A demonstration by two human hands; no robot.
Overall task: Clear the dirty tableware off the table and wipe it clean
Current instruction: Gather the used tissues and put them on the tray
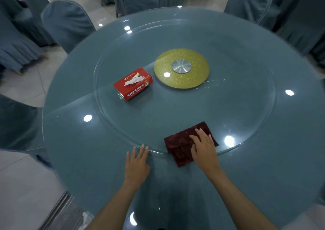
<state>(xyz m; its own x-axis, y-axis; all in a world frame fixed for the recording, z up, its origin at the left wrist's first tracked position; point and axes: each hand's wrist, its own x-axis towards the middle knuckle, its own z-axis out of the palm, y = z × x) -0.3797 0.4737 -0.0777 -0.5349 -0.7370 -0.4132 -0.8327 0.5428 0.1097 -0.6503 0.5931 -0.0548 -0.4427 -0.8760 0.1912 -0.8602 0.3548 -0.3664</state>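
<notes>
Dark red cloth lies folded across the near rim of the glass turntable, partly on it, partly on the table; right hand pressed flat on the cloth, fingers straight and slightly spread, holding nothing; left hand flat on the table just outside the turntable's near rim, fingers extended, fingertips at the rim. Red tissue box on the turntable, left of its centre; gold disc at the centre; crumbs just right of the disc. Covered chairs stand beyond the turntable's far side.
</notes>
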